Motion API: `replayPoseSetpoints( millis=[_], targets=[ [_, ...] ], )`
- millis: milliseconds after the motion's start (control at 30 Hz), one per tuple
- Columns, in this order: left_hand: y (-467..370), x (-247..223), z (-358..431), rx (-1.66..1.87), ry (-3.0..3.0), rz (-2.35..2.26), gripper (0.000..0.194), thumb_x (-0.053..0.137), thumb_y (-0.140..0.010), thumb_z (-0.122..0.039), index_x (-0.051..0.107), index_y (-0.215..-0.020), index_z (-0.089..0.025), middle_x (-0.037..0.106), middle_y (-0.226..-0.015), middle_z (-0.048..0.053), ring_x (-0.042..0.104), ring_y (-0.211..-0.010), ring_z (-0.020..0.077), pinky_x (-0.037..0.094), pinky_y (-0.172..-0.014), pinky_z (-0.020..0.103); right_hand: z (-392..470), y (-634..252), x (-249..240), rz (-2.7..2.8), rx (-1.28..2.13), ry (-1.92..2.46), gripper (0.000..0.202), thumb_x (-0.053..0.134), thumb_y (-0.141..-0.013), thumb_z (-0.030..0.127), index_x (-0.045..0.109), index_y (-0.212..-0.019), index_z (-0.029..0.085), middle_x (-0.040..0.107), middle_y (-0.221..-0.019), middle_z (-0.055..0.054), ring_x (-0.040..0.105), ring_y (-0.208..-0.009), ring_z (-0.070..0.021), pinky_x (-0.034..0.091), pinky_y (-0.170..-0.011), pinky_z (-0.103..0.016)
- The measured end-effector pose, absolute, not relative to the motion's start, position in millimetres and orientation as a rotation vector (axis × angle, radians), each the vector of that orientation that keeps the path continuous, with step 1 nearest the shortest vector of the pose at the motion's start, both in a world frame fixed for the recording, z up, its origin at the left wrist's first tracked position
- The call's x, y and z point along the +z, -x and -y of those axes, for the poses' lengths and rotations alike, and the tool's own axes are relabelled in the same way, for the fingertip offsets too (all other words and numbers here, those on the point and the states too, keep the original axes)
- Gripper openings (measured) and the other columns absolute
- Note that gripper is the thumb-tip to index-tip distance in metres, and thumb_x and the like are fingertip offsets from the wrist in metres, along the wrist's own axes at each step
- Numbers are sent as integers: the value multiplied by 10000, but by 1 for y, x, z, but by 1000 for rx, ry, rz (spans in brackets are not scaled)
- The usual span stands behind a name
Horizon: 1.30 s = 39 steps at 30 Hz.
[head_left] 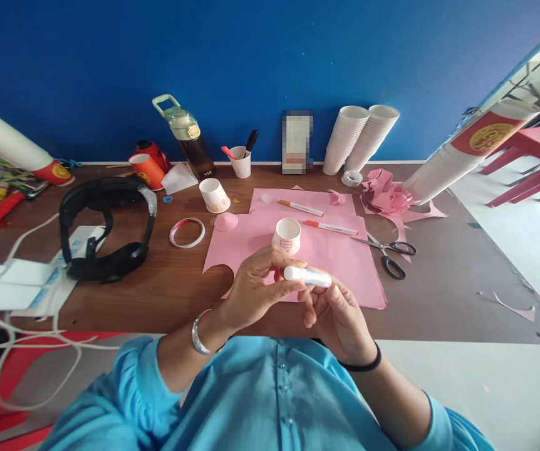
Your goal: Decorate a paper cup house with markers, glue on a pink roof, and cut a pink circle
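A white glue stick (314, 277) with bluish print lies level between my two hands, in front of the pink paper. My left hand (267, 275) pinches its capped left end with thumb and fingers. Curled fingers of my right hand (338, 310) hold the other end. Just beyond them a small paper cup (287, 235) with red drawn lines stands upright on the pink paper sheets (345, 263). An orange-capped marker (331, 227) and a brown-capped marker (301, 208) rest on the sheets. A small pink paper cone (226, 222) sits at their left edge.
Scissors (387, 247) lie partly open at the paper's right. A tape roll (187, 233), a decorated cup (214, 195) and a black headset strap (105, 232) are left. A bottle (188, 138), a pen cup (240, 163) and stacked cups (347, 139) stand along the blue wall.
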<state>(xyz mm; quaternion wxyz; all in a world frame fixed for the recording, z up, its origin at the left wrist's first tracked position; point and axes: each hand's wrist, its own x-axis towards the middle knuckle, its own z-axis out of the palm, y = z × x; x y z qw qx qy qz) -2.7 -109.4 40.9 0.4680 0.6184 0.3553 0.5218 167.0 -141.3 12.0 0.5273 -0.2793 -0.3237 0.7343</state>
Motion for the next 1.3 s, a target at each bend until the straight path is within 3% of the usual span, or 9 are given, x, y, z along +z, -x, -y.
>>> replayPoseSetpoints(
  millis=[100,167,267,367,467,600,767,967,1300],
  targets=[
    [1,30,113,1309,-1570,-868,321,837,-842,-418,741,-1094,-245,691,-991,50,610,-865,168,516,-753,307,143,-169,15,718,1736,678,337,850,-822,472,741,-1086,292,564,-660,56,452,-501,-88,479,-444,-199],
    [5,20,111,1344,-1623,-840,652,911,-746,-450,647,-1314,-269,661,-1159,77,610,-954,185,536,-811,318,137,-175,21,744,1644,703,249,814,-857,452,722,-1032,301,583,-723,47,428,-512,-81,474,-449,-199],
    [19,13,98,1367,-1660,-1041,916,934,-706,-468,473,-1475,-281,573,-1397,134,611,-1146,240,539,-975,401,113,-189,39,846,1418,729,234,774,-883,478,687,-1006,299,687,-1008,-7,546,-593,-93,523,-503,-241],
    [32,18,76,1185,-1667,-1317,1015,917,-698,-529,396,-1514,-225,463,-1566,203,501,-1404,352,414,-1179,570,78,-199,56,971,1160,787,238,761,-905,474,658,-978,272,731,-976,-26,661,-666,-136,562,-565,-273],
    [33,30,53,909,-1724,-1343,1065,878,-706,-597,359,-1546,-198,381,-1653,226,404,-1508,417,362,-1212,642,46,-199,63,1132,1025,805,238,759,-918,459,644,-967,256,761,-959,-29,720,-742,-164,602,-618,-298],
    [21,32,30,796,-1819,-1277,992,894,-698,-510,429,-1502,-160,460,-1604,234,444,-1489,425,416,-1180,622,17,-192,57,1323,992,871,324,822,-855,459,664,-1025,233,758,-914,-17,706,-712,-152,616,-617,-298],
    [10,19,21,822,-1789,-1298,608,852,-753,-386,600,-1271,-192,718,-1234,118,681,-1126,323,561,-956,504,10,-189,39,1449,914,918,295,757,-903,480,663,-1021,226,744,-942,-20,700,-762,-149,608,-647,-287],
    [11,13,25,915,-2080,-1135,546,859,-763,-372,589,-1213,-221,693,-1224,100,654,-1147,314,538,-997,499,20,-189,39,1628,746,943,105,690,-959,325,672,-1032,252,763,-1031,-31,713,-887,-179,602,-747,-326],
    [15,-2,31,957,-2159,-1110,594,864,-757,-340,552,-1251,-235,626,-1230,100,629,-1153,314,552,-952,497,26,-187,40,1766,628,976,117,673,-965,320,677,-1065,260,781,-1098,-38,730,-892,-190,601,-785,-341]
  ],
)
